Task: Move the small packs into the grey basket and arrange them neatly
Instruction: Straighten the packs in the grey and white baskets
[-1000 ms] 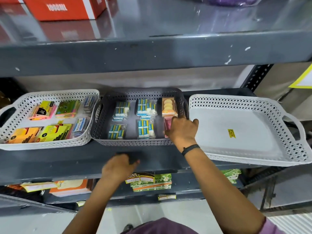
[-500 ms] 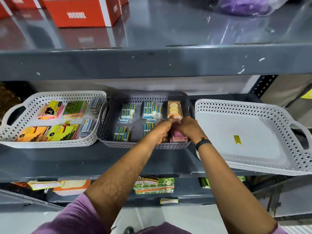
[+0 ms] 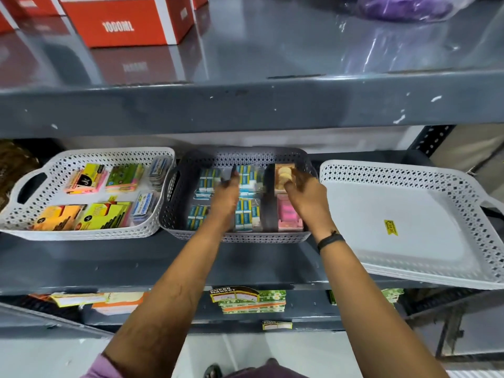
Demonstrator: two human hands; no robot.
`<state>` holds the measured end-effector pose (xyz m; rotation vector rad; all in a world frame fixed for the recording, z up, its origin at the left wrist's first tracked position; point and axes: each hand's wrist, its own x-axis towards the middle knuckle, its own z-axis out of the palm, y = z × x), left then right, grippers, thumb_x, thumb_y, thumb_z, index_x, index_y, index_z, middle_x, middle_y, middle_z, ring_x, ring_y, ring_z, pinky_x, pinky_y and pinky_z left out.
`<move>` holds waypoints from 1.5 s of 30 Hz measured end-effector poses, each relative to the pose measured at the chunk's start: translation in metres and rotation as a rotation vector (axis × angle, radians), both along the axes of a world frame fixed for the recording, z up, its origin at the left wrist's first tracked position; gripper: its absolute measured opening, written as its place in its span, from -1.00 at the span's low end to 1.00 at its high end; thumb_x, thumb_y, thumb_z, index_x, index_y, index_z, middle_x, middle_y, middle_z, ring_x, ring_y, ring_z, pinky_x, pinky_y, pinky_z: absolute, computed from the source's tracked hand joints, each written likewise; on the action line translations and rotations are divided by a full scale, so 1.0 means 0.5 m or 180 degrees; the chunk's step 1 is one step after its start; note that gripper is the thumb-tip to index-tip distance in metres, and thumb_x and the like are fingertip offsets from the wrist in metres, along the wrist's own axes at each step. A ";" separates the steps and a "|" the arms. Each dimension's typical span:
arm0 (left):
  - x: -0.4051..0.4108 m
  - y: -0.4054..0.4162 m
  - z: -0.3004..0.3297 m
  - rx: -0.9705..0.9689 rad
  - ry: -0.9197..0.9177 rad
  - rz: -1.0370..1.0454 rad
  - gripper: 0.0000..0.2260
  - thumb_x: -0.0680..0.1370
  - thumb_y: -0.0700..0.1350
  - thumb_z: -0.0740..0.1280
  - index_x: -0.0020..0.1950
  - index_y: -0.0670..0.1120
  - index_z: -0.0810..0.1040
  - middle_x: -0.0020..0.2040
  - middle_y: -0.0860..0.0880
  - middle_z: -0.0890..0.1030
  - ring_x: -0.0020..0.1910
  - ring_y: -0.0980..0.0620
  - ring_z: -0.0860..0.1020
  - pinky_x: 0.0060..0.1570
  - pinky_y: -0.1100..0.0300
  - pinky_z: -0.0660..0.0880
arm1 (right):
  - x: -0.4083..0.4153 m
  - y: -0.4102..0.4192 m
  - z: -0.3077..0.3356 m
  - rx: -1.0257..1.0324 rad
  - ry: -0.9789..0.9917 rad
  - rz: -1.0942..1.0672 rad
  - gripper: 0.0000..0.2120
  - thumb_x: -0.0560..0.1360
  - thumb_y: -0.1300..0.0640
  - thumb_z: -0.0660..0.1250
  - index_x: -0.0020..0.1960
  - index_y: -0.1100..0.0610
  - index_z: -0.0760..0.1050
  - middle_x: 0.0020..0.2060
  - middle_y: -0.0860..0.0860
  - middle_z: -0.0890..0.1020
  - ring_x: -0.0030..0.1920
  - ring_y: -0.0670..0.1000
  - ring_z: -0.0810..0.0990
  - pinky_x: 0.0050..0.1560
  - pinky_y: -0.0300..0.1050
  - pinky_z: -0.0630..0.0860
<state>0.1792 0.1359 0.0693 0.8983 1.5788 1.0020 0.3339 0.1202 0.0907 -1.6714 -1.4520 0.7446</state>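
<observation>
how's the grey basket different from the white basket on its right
The grey basket is dark, smaller and holds rows of small packs; the white basket on its right is pale, wider and holds only a yellow sticker. The grey one sits level; the white one overhangs the shelf edge. Both have perforated walls.

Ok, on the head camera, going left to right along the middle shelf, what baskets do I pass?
White basket of colourful packs → grey basket, with both hands inside it → empty white basket with a yellow sticker.
</observation>
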 end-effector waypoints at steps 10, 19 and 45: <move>-0.027 0.017 -0.023 -0.0796 0.0000 -0.0509 -0.28 0.50 0.33 0.04 0.53 0.05 -0.15 0.56 -0.15 -0.05 0.50 -0.19 0.10 0.39 -0.13 0.19 | -0.130 0.025 -0.039 -0.2065 0.1304 0.0661 -0.33 0.55 -0.29 -0.03 0.54 0.06 0.05 0.54 0.09 0.14 0.53 0.13 0.12 0.51 0.13 0.13; -0.042 -0.001 -0.004 -0.0733 -0.0663 -0.0540 -0.32 0.56 0.21 0.08 0.46 -0.26 0.03 0.40 -0.33 0.06 0.28 -0.26 0.14 0.21 -0.15 0.13 | -0.117 0.037 -0.047 -0.2224 0.1772 0.0554 -0.36 0.54 -0.28 0.01 0.51 0.03 0.13 0.50 0.15 0.25 0.50 0.17 0.22 0.46 0.20 0.24; -0.492 -0.041 0.028 -0.0594 -0.0813 -0.0457 -0.65 0.59 0.14 0.10 0.14 -0.05 0.50 0.16 -0.16 0.58 -0.11 0.03 0.57 -0.15 0.17 0.51 | -0.640 0.031 -0.009 -0.1806 0.1919 0.0624 -0.51 0.61 -0.10 0.04 0.44 0.14 0.25 0.37 0.16 0.44 0.35 0.10 0.45 0.38 0.07 0.38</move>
